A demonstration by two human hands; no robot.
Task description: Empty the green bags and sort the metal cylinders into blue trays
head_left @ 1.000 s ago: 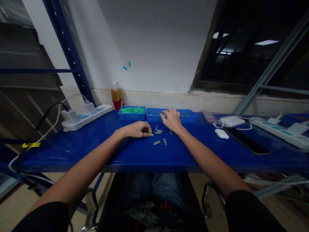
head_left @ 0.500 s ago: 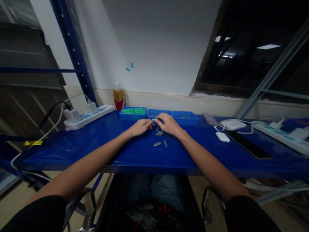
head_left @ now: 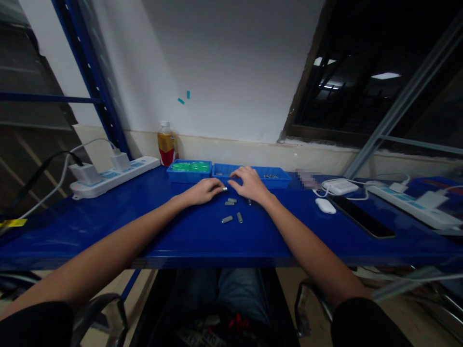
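Note:
My left hand (head_left: 205,191) is closed in a pinch around a small metallic oblong piece (head_left: 224,188), which sticks out past the fingertips. Just to the right, my right hand (head_left: 249,183) hovers with thumb and fingers apart, and nothing shows between them. Several similar grey oblong pieces lie on the blue table below the hands, among them one (head_left: 227,219) at the front and one (head_left: 239,218) beside it. Another piece (head_left: 249,202) is partly hidden by my right wrist.
Behind the hands stand a blue tray (head_left: 190,179) with green packets and blue trays (head_left: 278,183) holding small metal parts. A drink bottle (head_left: 168,144) and a power strip (head_left: 108,178) are left; a phone (head_left: 365,217), white case (head_left: 325,206) and another strip (head_left: 415,207) right.
My right hand has come off the small piece, which now stays in my left hand's pinch. The hands have drawn slightly apart, and the whole view has shifted a little.

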